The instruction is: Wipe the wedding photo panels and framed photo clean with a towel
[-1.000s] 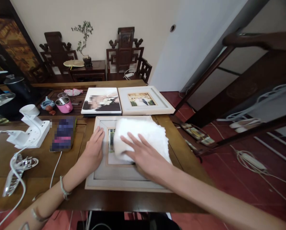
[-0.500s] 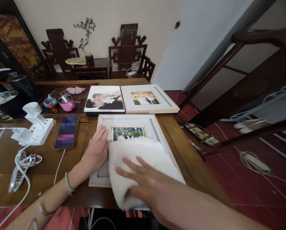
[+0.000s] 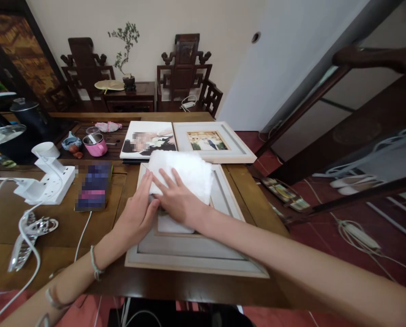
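Observation:
My right hand lies with fingers spread on a white fluffy cloth, pressing it against the upper part of a picture frame. This frame has a pale wood edge and a light mat, and lies flat on the wooden table. Its photo is mostly hidden by the cloth and my hand. On the frame's left edge rests my left hand, fingers stretched out, close beside the cloth.
Behind lie another framed photo and a white-edged photo panel. At left are a phone, a power strip, a silver hair claw, a pink cup and trailing cables. The table's right edge drops to a red floor.
My right hand has pushed the cloth from the frame's lower right to its upper part, uncovering the bottom. The left hand has stayed at the left edge, its thumb now showing.

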`<state>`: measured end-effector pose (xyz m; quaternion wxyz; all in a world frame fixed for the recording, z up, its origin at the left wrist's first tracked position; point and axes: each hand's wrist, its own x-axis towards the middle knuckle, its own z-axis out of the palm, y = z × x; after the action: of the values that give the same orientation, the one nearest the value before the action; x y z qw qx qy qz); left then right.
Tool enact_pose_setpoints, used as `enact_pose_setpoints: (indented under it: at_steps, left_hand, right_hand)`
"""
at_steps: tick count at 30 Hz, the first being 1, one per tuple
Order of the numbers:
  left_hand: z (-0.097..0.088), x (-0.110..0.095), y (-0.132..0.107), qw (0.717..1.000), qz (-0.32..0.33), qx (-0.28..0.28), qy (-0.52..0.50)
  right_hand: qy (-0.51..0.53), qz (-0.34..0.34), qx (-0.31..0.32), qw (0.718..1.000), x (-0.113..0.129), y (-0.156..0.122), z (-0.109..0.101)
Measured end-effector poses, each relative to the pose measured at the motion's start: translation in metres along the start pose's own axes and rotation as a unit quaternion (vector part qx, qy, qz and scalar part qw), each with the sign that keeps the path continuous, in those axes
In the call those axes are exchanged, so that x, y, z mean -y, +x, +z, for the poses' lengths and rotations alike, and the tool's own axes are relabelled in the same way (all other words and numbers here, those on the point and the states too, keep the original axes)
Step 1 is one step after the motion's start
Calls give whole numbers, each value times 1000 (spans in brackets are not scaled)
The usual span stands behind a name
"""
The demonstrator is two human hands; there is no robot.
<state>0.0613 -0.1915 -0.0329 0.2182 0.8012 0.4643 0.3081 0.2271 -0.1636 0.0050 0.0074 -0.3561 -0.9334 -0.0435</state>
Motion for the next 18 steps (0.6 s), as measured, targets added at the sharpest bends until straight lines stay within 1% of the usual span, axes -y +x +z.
enact_pose_setpoints:
  at_steps: [1,3,6,8,10,12,14,18]
  left_hand:
    - [0,0,0,1000,-2,-5,-7]
    - [-1,1,-1,1000,-2,-17,-19]
    - [-1,3,-2,999,-3,-25,-23]
    - [1,3,-2,999,-12,-30,-20]
    - [4,4,-2,999,-23,-34,-14]
    - [6,5,-1,999,-31,-38,-6]
    - [8,5,1,998,-37,-48,1]
    - [6,8,5,997,-36,-66,11]
  right_hand:
    - [1,-7,14,1000,7,-1,-1]
    - [15,-24,42,999,23,-11,-2]
    - [71,-57,50,995,43,-41,-4]
    - [111,-85,42,989,48,-62,-6]
    - [144,-100,52,983,48,-74,-10]
    - [160,-97,71,980,46,-76,-13]
    - [159,-94,82,979,45,-68,-14]
    - [152,-94,69,982,51,-52,-13]
